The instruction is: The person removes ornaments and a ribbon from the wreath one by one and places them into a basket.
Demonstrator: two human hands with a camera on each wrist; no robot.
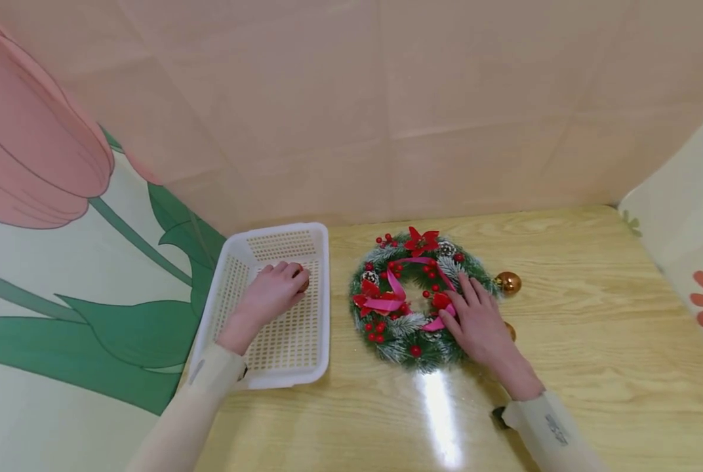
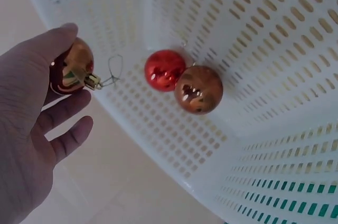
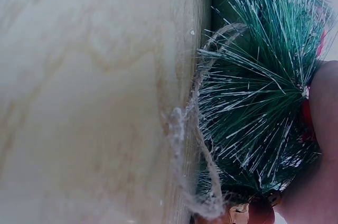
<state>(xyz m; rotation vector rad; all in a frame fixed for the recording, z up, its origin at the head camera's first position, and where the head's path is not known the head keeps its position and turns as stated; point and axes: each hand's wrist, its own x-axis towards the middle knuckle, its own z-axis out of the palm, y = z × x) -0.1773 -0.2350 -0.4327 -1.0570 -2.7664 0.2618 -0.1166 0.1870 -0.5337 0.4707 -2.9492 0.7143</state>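
Wooden table against a beige wall. Left hand reaches into a white basket and grips a bauble; two more baubles lie inside. Right hand rests fingers spread on one wreath, touching a red ball. One gold bauble sits beside it.

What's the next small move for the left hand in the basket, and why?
Probably let go of the bauble: the left hand pinches it inside the white basket, beside a red ball and a gold ball already lying there. The right hand rests on the wreath, fingers at a red ball.
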